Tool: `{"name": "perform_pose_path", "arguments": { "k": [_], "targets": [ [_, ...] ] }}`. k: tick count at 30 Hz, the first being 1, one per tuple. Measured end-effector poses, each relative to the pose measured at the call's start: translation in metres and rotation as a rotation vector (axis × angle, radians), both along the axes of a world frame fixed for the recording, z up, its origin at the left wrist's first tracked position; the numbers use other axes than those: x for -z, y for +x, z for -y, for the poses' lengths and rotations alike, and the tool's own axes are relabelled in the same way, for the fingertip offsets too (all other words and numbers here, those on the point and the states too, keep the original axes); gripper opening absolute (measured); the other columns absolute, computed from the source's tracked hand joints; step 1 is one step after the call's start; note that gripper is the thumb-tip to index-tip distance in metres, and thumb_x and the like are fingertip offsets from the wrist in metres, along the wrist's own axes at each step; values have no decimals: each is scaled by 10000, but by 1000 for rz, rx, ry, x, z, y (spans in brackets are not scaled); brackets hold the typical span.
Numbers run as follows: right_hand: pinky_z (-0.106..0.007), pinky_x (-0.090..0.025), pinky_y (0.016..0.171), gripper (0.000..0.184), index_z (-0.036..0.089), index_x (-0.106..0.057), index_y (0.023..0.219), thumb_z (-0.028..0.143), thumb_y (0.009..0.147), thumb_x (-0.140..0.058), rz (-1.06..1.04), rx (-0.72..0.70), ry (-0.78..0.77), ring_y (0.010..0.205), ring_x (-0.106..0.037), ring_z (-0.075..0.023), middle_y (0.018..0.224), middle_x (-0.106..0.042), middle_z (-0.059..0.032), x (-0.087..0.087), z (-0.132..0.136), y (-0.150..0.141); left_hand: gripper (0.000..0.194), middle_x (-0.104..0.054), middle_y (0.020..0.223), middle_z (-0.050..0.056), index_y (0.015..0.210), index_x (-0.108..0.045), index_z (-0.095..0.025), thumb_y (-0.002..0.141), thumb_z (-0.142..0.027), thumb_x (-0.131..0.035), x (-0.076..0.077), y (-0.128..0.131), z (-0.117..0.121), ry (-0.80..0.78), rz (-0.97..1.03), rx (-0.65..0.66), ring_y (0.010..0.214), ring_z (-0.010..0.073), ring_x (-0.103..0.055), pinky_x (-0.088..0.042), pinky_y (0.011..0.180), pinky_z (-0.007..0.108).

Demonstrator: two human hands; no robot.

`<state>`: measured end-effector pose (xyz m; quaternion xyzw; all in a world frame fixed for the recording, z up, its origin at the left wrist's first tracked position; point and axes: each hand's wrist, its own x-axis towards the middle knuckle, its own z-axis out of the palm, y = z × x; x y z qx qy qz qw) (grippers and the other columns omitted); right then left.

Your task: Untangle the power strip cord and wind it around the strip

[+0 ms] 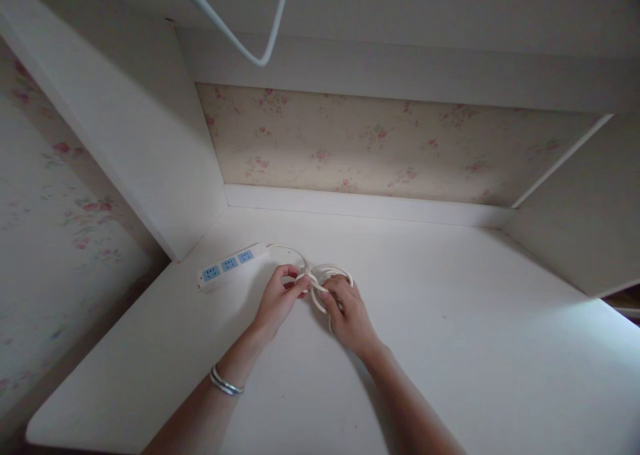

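Observation:
A white power strip (230, 266) with blue socket faces lies on the white desk (450, 375), left of my hands. Its white cord (320, 301) runs from the strip's right end into a looped bundle between both hands. My left hand (281, 298) pinches the cord at the bundle's left side, thumb against fingers. Wrapped round the loops on the right is my right hand (353, 315), its thumb pressed on the cord. The cord's plug cannot be made out. Silver bangles sit on my left wrist.
White side panels (125, 108) stand to the left and right of the desk, with a low back ledge (370, 208) between them. A shelf (400, 61) crosses overhead. A pale bent cable or rod (260, 61) hangs down at the top. Floral wallpaper covers the wall behind.

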<state>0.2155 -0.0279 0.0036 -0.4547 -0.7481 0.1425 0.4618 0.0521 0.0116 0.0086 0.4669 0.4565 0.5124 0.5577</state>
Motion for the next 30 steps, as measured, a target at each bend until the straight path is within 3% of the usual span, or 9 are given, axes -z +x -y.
{"name": "perform_pose_path", "arguments": {
  "k": [4, 7, 9, 18, 21, 26, 30],
  "targets": [
    [-332, -401, 819, 77, 224, -570, 930, 275, 913, -514, -97, -50, -55, 908, -548, -183, 913, -628, -39, 0, 1, 0, 511, -640, 1045, 96, 1109, -598, -153, 722, -466, -714, -1, 0, 1, -64, 8, 42, 806, 191, -651, -544, 704, 325],
    [-308, -399, 757, 142, 219, -552, 797, 327, 839, -635, -164, -10, -95, 817, -543, -173, 820, -607, -17, 1, 1, 1, 405, -666, 867, 78, 913, -676, -115, 763, -491, -666, -3, -1, 3, -93, 22, 145, 804, 186, -626, -526, 745, 319],
    [-300, -396, 741, 199, 213, -534, 733, 333, 807, -674, -212, 22, -115, 788, -538, -166, 790, -595, -8, 2, 1, 0, 383, -663, 808, 70, 828, -688, -109, 754, -485, -679, -3, -2, 3, -126, 49, 145, 779, 173, -609, -513, 729, 300],
    [-285, -415, 727, 161, 208, -598, 761, 346, 796, -673, -505, -8, -220, 823, -545, -157, 860, -580, -17, -3, 0, -7, 206, -666, 771, 24, 780, -688, -124, 728, -312, -755, -3, -7, -4, -292, 498, 177, 711, 105, -583, -449, 681, 222],
    [-257, -409, 646, 187, 207, -611, 768, 383, 790, -672, -625, 21, -310, 787, -529, -146, 881, -572, -16, -1, -2, -9, 166, -667, 815, 26, 804, -675, -129, 750, -272, -739, -2, -7, -4, -349, 602, 188, 739, 109, -587, -443, 691, 227],
    [-218, -363, 524, 285, 203, -589, 829, 485, 811, -626, -908, 10, -508, 603, -467, -103, 752, -566, 9, 2, -4, -10, 132, -586, 702, -24, 749, -606, -162, 765, -220, -723, -5, -2, 1, -317, 724, 216, 666, 91, -542, -409, 643, 222],
    [-212, -382, 525, 320, 190, -583, 832, 501, 791, -646, -1013, -2, -535, 591, -470, -99, 723, -560, 14, -3, -4, -10, 180, -521, 678, -28, 726, -564, -173, 797, -278, -694, -13, -2, 6, -243, 677, 302, 658, 97, -499, -387, 648, 236]
  ]
}}
